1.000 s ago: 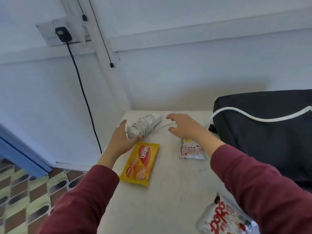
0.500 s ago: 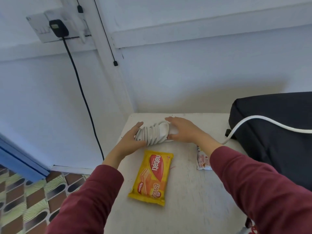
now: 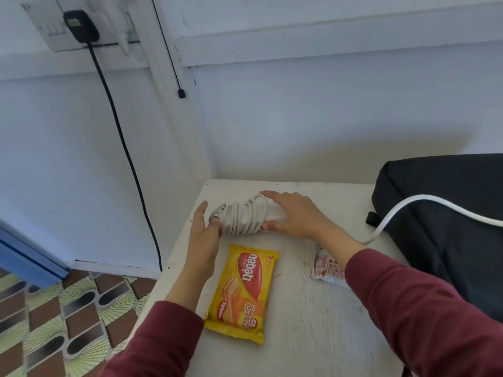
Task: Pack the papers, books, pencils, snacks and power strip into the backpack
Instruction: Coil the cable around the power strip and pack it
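Observation:
A white power strip (image 3: 246, 217) with its cord wound round it lies at the far left of the white table (image 3: 299, 344). My left hand (image 3: 204, 235) presses flat against its left end, thumb touching the coils. My right hand (image 3: 295, 216) grips its right end, fingers over the top and thumb on the near side. The loose white cord (image 3: 424, 204) runs right over the black backpack (image 3: 441, 240). A yellow wafer pack (image 3: 245, 292) lies near my left wrist. A small white-and-red snack packet (image 3: 325, 268) is partly hidden by my right forearm.
A wall socket with a black plug (image 3: 81, 25) sits at the upper left, and its black cable (image 3: 128, 159) drops down the wall beside the table. Patterned floor tiles (image 3: 54, 322) and a blue frame (image 3: 24, 257) lie beyond the table's left edge.
My right hand moved from the bare table onto the strip's right end. My left hand shifted to its left end, and the strip now lies crosswise between both hands.

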